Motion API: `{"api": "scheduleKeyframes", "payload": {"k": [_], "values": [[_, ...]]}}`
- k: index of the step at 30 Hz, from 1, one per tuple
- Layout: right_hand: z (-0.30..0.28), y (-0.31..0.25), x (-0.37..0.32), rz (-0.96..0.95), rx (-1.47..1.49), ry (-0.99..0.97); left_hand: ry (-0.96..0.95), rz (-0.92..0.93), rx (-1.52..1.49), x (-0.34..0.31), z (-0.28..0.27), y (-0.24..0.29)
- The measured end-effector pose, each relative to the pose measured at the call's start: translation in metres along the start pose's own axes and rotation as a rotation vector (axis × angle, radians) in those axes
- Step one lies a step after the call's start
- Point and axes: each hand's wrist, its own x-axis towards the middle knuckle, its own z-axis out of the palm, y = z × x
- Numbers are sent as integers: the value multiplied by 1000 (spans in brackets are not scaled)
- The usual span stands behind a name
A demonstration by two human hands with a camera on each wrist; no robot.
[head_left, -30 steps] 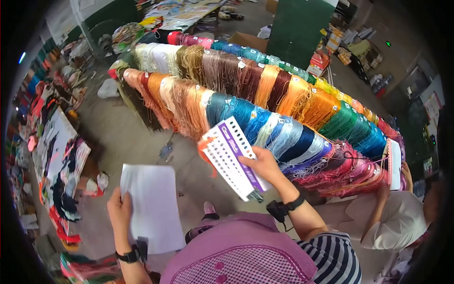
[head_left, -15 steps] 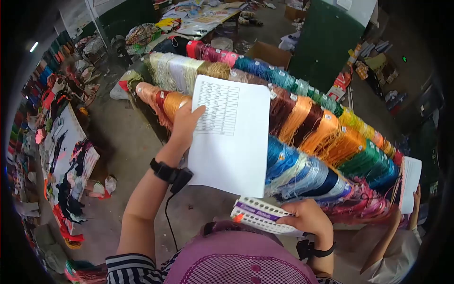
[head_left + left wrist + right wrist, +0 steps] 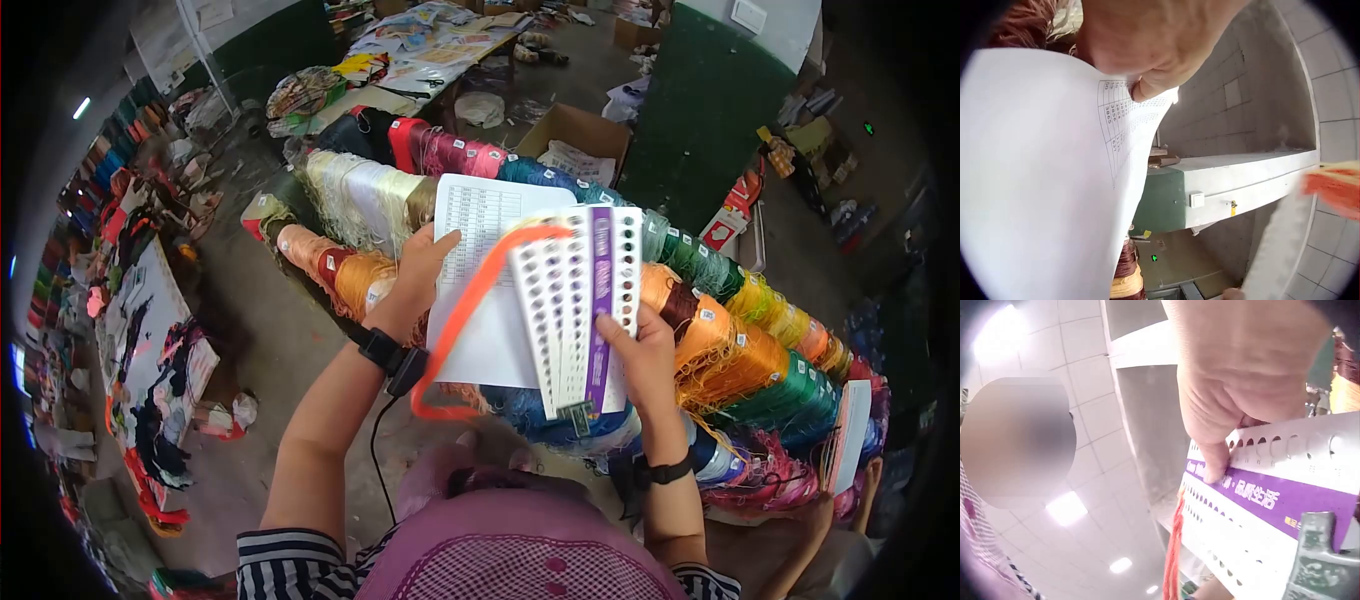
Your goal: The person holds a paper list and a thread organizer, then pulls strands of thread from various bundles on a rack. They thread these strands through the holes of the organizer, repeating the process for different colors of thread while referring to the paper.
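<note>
My left hand (image 3: 415, 280) pinches the left edge of a white sheet of paper (image 3: 490, 350), thumb on top beside a printed table of numbers. In the left wrist view, that thumb presses next to the table's columns. My right hand (image 3: 648, 360) grips a fan of white thread cards (image 3: 570, 300) with rows of holes and a purple stripe, overlapping the sheet in the head view. An orange thread strand (image 3: 470, 310) hangs from the cards on the left. A dark green clip (image 3: 1319, 556) sits at their lower end.
Racks of coloured thread skeins (image 3: 740, 350) with small white labels stretch beneath and beyond my hands. At the right, another person's hands (image 3: 815, 515) hold a white stack (image 3: 850, 435). A green-and-white pillar (image 3: 715, 130) and a cardboard box (image 3: 580, 135) stand behind.
The left hand has raised the sheet from low left to over the racks. The cards dipped below the sheet, then rose to overlap its right side, with the orange strand swinging out left.
</note>
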Motion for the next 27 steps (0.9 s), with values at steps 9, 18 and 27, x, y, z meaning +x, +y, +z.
{"api": "scheduleKeyframes", "payload": {"k": [9, 18, 27], "values": [[4, 61, 25, 61, 128, 251, -86, -143, 85, 29, -22, -2], [17, 84, 40, 122, 149, 319, -131, -155, 217, 39, -30, 3], [18, 82, 32, 142, 172, 305, 237, 573, 1028, -11, -3, 28]]}}
